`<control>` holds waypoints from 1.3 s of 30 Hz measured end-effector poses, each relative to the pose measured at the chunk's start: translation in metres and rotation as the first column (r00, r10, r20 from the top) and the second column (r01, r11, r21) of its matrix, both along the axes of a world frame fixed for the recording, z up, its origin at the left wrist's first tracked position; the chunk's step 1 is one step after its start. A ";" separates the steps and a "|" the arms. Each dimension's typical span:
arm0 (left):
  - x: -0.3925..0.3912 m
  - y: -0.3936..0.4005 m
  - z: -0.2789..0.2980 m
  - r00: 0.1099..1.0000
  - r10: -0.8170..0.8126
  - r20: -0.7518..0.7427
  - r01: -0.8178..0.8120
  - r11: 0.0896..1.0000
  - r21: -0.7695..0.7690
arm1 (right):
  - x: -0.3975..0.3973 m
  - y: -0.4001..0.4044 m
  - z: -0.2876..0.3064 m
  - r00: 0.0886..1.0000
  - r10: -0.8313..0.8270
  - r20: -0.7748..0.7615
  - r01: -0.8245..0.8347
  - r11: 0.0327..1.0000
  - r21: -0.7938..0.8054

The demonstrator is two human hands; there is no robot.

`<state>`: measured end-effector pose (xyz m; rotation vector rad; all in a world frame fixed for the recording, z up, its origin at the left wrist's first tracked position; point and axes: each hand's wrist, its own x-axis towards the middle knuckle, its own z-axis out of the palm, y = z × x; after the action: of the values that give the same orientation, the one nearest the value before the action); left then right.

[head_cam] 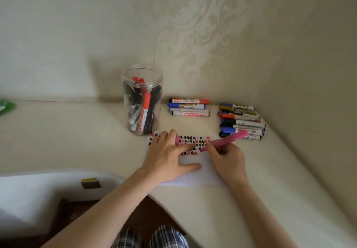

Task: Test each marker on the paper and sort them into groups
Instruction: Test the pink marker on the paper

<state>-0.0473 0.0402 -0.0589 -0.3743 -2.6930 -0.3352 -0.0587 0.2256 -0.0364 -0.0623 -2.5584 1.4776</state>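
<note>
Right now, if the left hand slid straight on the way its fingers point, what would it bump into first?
Probably the right hand or the pink marker it holds: the left hand lies flat on the paper, fingers pointing right toward the marker's tip. Depth is hard to judge.

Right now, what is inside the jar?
The jar holds red and black markers, standing on end. Their exact number cannot be seen, because they overlap.
</note>
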 end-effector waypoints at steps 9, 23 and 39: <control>0.001 0.000 0.002 1.000 0.007 0.000 -0.007 1.000 -0.003 | -0.003 0.000 -0.004 1.000 -0.001 0.015 0.000 0.999 0.041; 0.001 0.000 0.001 1.000 0.014 0.011 -0.014 1.000 0.003 | -0.002 -0.002 -0.006 1.000 0.004 -0.006 -0.004 0.999 0.045; -0.001 -0.002 -0.004 1.000 0.006 -0.010 -0.006 1.000 0.001 | -0.001 -0.003 -0.004 1.000 -0.009 0.003 0.009 1.000 0.010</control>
<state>-0.0479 0.0386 -0.0626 -0.3668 -2.6831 -0.3321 -0.0598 0.2230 -0.0403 -0.0742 -2.5644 1.4622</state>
